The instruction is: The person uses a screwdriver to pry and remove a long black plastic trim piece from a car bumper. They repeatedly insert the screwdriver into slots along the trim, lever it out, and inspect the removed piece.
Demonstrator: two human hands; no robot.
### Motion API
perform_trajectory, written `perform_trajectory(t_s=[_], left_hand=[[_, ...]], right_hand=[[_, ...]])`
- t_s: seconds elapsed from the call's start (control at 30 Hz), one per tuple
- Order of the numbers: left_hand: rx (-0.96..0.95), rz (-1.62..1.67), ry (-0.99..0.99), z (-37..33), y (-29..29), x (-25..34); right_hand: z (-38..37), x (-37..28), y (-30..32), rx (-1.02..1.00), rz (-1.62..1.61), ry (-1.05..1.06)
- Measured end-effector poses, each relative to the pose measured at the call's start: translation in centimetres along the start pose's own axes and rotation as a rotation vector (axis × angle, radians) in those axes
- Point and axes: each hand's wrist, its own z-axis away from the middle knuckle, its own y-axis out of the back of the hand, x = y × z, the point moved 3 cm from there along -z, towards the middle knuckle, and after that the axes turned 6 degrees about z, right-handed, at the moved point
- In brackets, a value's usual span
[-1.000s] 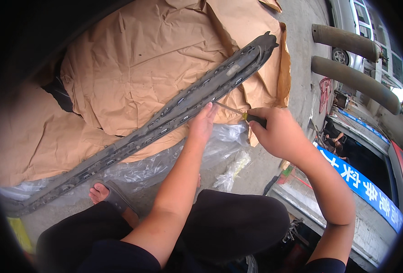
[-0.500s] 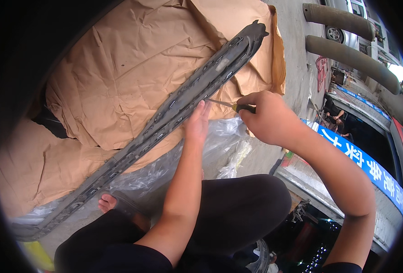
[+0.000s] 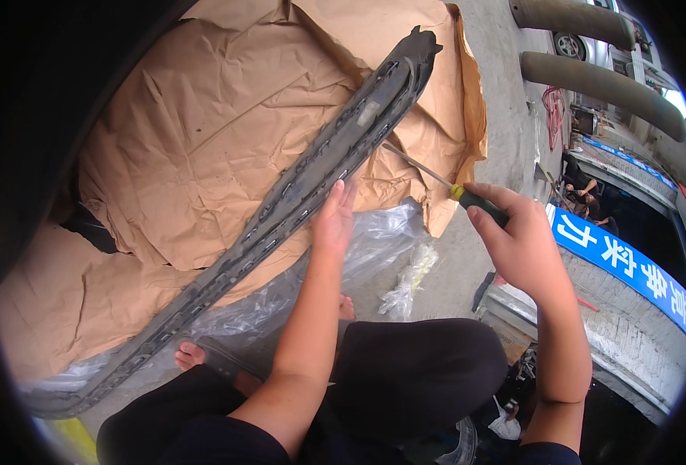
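Note:
A long dark plastic trim strip (image 3: 312, 167) with small clips along its edges lies slantwise over crumpled brown paper, from the lower left to the upper middle. My left hand (image 3: 333, 217) rests at its near edge, fingers stretched out and touching the strip. In my right hand (image 3: 525, 240) is a screwdriver (image 3: 457, 191) with a dark green and yellow handle, gripped by that handle. Its thin metal shaft points up and left. The tip is by the strip's near edge, further up than my left fingers; whether it touches, I cannot tell.
Brown paper (image 3: 180, 139) spreads under the strip, with clear plastic film (image 3: 374, 236) along its near side. My bent knee (image 3: 428, 372) is close below. To the right are two thick pipes (image 3: 606, 85), a red hose (image 3: 553, 116), a blue banner (image 3: 629, 263) and another person (image 3: 587, 194) farther off.
My right hand has drawn the screwdriver to the right and slightly down, its tip moving away from my left fingertips. My left hand stays at the strip's edge.

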Motion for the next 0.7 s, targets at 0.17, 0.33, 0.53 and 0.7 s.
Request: perform_trajectory(t_s=[0.17,0.33,0.53,0.7], left_hand=[[-0.008,0.044,0.022,-0.4,0.7,-0.2],[-0.016,0.062,0.044,-0.9,0.7,-0.2],[-0.022,0.032,0.066,-0.8,-0.1,0.1],[-0.032,0.009,0.053,0.9,-0.1,0.6]], right_hand=[[0.4,0.1,-0.7,0.002,-0.001,0.009],[0.8,0.4,-1.7,0.118,-0.012,0.026],[2.5,0.7,-4.1,0.058,-0.048,0.122],[4.1,1.3,-4.5,0.051,-0.095,0.166]])
